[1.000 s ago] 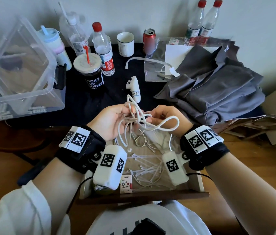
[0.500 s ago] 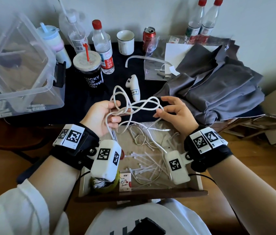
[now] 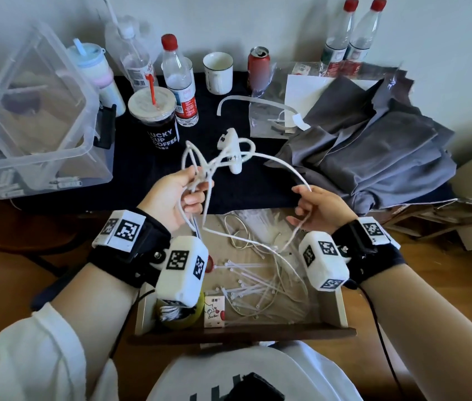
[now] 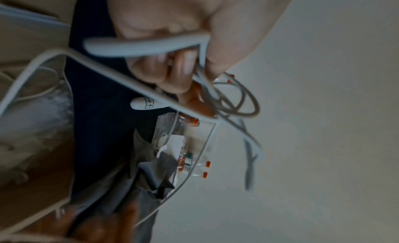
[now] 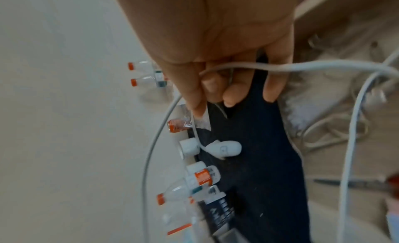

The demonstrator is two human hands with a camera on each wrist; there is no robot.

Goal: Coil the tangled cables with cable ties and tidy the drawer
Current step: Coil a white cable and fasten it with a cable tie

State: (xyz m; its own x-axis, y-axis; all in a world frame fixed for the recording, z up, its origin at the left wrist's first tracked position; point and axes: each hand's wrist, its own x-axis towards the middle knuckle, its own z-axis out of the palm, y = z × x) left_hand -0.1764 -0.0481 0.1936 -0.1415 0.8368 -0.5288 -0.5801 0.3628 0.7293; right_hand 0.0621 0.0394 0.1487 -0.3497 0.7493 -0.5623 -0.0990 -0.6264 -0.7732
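Above the open drawer (image 3: 342,308), at 6 o'clock of the dark desk (image 3: 130,180), you hold the white cable (image 3: 275,164) in the air between both hands. Your left hand (image 3: 171,198), at 9 o'clock of the span, has its fingers (image 4: 172,71) curled round a loose bunch of loops; your right hand (image 3: 320,211), at 3 o'clock, pinches a single strand. One tail droops into the drawer among the cable ties (image 3: 246,285). To coil well, judge each loop against the bunch: feed the strand leftward with the right hand, lay turns side by side under the left thumb, and draw the trailing tail clear of the thin cord (image 3: 240,235) before reaching for a tie.
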